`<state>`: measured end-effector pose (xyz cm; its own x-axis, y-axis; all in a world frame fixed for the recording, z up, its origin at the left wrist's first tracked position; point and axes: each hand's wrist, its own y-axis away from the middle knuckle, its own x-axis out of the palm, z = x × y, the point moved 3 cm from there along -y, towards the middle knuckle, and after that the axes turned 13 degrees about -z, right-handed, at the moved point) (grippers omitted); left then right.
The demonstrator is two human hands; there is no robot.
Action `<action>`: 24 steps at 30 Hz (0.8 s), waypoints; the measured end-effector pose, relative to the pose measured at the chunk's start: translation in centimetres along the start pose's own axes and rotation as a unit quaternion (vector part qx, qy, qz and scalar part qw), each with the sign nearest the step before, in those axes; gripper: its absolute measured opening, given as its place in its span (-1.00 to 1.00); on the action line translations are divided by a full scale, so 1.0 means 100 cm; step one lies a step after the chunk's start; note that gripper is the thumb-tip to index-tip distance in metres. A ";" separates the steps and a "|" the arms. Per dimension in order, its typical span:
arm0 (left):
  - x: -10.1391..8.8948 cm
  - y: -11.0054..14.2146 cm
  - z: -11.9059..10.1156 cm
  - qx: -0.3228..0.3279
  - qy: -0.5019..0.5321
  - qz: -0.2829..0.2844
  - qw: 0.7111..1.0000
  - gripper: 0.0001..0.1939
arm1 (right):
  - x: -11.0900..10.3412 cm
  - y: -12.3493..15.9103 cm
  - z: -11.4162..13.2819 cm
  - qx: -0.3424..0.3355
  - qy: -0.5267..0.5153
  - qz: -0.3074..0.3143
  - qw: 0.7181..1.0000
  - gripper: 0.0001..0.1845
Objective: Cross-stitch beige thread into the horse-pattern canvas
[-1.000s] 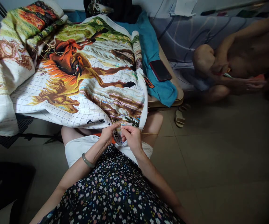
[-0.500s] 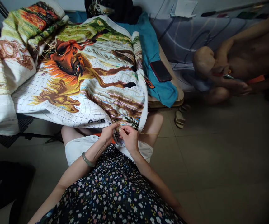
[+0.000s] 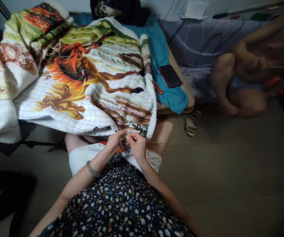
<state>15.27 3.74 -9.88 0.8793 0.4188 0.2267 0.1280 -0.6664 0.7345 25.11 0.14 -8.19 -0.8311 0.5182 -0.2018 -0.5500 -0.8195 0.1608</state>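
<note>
A large cross-stitch cloth (image 3: pixel 87 79) with orange horses on a white grid lies spread in front of me, its near edge drooping onto my lap. My left hand (image 3: pixel 114 142) pinches that near edge, fingers closed on the fabric. Right beside it my right hand (image 3: pixel 137 145) is closed in a pinch at the same edge, on something too small to make out. A thin yellowish thread (image 3: pixel 158 142) runs from it to the right.
A dark phone (image 3: pixel 169 75) lies on a teal cloth (image 3: pixel 160 49) to the right of the embroidery. A sandal (image 3: pixel 189 126) sits on the tiled floor. Another person (image 3: pixel 250 79) sits at the far right. A dark stand (image 3: pixel 40 144) is under the cloth at left.
My hands have stayed at the cloth's near edge, the right one shifting slightly. The person at the right has changed posture, with arms drawn up and legs shifted.
</note>
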 end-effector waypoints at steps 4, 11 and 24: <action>0.000 0.001 0.003 0.002 0.005 0.028 1.000 -0.76 | 0.000 0.001 0.005 0.038 -0.034 -0.007 0.999 -0.80; 0.000 0.003 0.005 0.015 0.034 0.073 0.997 -0.73 | -0.006 -0.008 0.022 -0.041 0.012 0.038 0.998 -0.65; 0.005 0.013 0.016 0.010 0.105 0.060 0.993 -0.69 | -0.063 -0.045 0.063 -0.072 0.047 0.000 0.996 -0.75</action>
<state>16.58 2.11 -9.83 0.7741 0.4538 0.4414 0.0394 -0.7305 0.6818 32.33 2.09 -1.57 -0.8157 0.4989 -0.2927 -0.5275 -0.8492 0.0227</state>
